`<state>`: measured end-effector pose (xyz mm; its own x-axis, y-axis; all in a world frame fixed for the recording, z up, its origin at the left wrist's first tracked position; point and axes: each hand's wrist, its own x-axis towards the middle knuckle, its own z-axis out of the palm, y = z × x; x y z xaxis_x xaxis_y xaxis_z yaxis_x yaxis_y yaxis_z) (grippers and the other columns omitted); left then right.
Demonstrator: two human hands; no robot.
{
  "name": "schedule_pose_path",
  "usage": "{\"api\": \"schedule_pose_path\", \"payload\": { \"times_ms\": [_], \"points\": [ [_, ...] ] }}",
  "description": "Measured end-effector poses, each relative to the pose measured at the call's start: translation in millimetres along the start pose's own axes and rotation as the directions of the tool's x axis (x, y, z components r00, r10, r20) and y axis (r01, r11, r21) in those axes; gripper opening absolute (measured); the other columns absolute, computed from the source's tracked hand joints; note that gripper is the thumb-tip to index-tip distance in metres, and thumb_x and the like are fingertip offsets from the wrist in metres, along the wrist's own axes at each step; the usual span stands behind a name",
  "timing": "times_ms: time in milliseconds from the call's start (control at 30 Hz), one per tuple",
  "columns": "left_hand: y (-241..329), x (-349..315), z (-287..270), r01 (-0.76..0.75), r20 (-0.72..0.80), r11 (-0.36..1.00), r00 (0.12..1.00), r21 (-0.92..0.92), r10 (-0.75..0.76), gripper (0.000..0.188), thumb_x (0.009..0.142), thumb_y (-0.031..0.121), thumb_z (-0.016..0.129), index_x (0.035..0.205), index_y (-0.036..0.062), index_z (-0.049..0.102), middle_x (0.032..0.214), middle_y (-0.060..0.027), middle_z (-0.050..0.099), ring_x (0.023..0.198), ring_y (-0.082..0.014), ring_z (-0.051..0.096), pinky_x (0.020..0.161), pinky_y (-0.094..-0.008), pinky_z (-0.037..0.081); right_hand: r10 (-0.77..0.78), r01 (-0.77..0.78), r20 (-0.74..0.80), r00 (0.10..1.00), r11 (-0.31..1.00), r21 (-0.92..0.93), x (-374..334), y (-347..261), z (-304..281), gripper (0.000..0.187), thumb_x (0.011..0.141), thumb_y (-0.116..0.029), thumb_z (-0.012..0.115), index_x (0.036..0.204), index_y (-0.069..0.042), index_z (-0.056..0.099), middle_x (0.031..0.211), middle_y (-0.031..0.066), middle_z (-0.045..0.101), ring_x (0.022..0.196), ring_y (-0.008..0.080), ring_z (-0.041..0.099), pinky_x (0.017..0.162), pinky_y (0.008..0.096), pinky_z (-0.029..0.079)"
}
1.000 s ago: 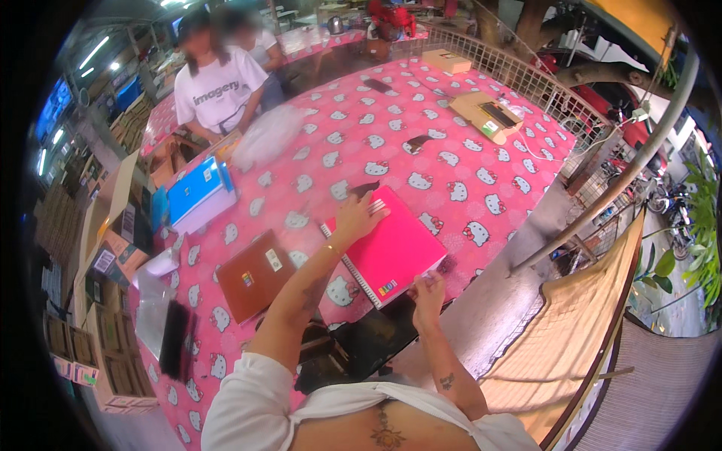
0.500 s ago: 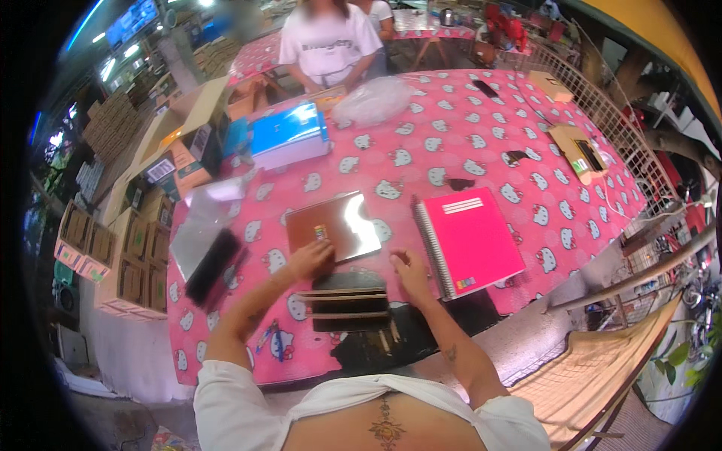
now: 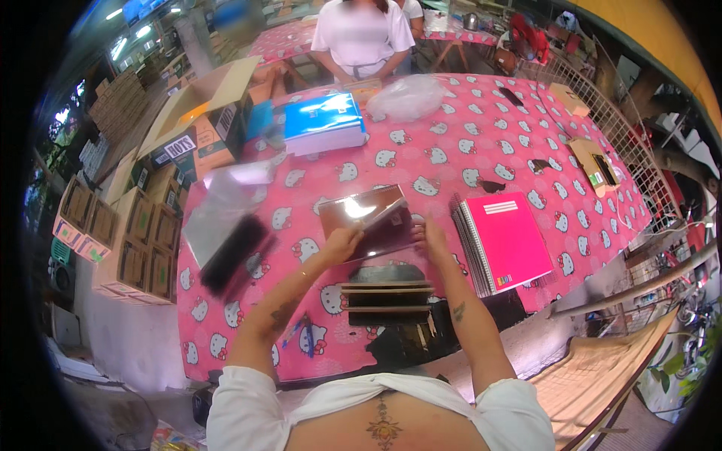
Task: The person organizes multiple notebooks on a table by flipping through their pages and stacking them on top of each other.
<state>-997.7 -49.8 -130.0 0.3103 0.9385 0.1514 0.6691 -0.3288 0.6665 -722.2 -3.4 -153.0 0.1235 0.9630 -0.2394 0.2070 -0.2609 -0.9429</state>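
A glossy brown cover or notebook (image 3: 338, 214) lies on the pink table in front of me. Its near right part looks darker, with a pale diagonal edge across it, as if a flap or clear sheet is raised there. My left hand (image 3: 344, 243) is closed at its near left edge, fingers gripping it. My right hand (image 3: 431, 239) is at its right edge, fingers curled; whether they grip it I cannot tell. Just nearer stands a dark slotted holder (image 3: 387, 297) with light wooden strips. To the right lies a pink spiral notebook (image 3: 508, 240).
Black bristly-looking bundle (image 3: 233, 255) and clear plastic sleeves (image 3: 218, 214) lie left. Blue-covered books (image 3: 323, 124) are stacked farther back beside a plastic bag (image 3: 408, 98). Blue pens or scissors (image 3: 308, 334) lie near the front edge. Cardboard boxes (image 3: 139, 240) stand left; a person (image 3: 361, 41) stands across.
My left hand has gone from lying on the brown cover to gripping its near edge. My right hand has reached its right edge. The whole view has shifted, moving things rightward.
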Motion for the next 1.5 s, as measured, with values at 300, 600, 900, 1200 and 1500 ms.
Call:
{"api": "schedule_pose_path", "payload": {
  "times_ms": [300, 600, 900, 1200, 1500],
  "points": [
    [-12, -45, -39, 0.047, -0.335, 0.996, 0.94, -0.077, -0.07, 0.1, 0.08, 0.034, 0.079, 0.152, 0.0012, 0.018, 0.145, -0.0145, 0.046, 0.136, -0.0265, 0.041, 0.116, -0.0393, 0.027, -0.312, 0.132, 0.536, 0.784, 0.928, 0.347, -31, -79, -8, 0.049, 0.085, 0.0, 0.063, 0.13, -0.004, 0.047, 0.114, 0.0079, 0.061, 0.111, 0.0167, 0.059, 0.091, 0.0319, 0.048],
    [148, -55, -83, -0.011, -0.149, 0.526, 0.964, -0.85, -0.221, 0.029, 0.085, -0.003, 0.064, 0.113, 0.0008, 0.064, 0.102, -0.0032, 0.068, 0.096, -0.0119, 0.062, 0.087, -0.0287, 0.049, -0.468, 0.307, 0.336, 0.817, 0.847, 0.433, -140, -84, -123, 0.051, 0.09, 0.002, 0.064, 0.137, -0.005, 0.045, 0.126, 0.0079, 0.059, 0.118, 0.0182, 0.056, 0.101, 0.0338, 0.045],
    [169, -92, -47, -0.019, -0.146, 0.739, 0.984, -0.674, -0.107, 0.015, 0.09, 0.0, 0.067, 0.105, 0.0029, 0.067, 0.093, 0.0001, 0.07, 0.085, -0.0057, 0.061, 0.075, -0.0233, 0.049, -0.444, 0.284, 0.215, 0.87, 0.807, 0.518, -171, -7, -123, 0.04, 0.089, 0.006, 0.064, 0.127, -0.004, 0.054, 0.123, 0.0055, 0.062, 0.116, 0.0187, 0.058, 0.1, 0.036, 0.049],
    [145, -94, -65, -0.037, -0.139, 0.848, 0.989, -0.529, -0.044, 0.021, 0.088, -0.004, 0.065, 0.109, 0.0012, 0.066, 0.096, -0.0001, 0.07, 0.085, -0.0068, 0.063, 0.078, -0.0236, 0.05, -0.461, 0.314, 0.304, 0.834, 0.849, 0.426, -159, -13, -110, 0.037, 0.088, 0.008, 0.063, 0.123, -0.003, 0.057, 0.113, 0.0057, 0.065, 0.107, 0.0173, 0.062, 0.096, 0.0351, 0.051],
    [186, -104, -58, -0.204, -0.307, 0.908, 0.948, -0.367, 0.089, 0.017, 0.09, -0.001, 0.066, 0.106, 0.0017, 0.068, 0.089, -0.0007, 0.07, 0.079, -0.0084, 0.061, 0.065, -0.0268, 0.051, -0.373, 0.28, 0.461, 0.805, 0.924, 0.26, -131, -17, -136, 0.031, 0.087, 0.011, 0.063, 0.114, -0.003, 0.06, 0.107, 0.0043, 0.067, 0.097, 0.0121, 0.062, 0.077, 0.0278, 0.05]
  ]
}}
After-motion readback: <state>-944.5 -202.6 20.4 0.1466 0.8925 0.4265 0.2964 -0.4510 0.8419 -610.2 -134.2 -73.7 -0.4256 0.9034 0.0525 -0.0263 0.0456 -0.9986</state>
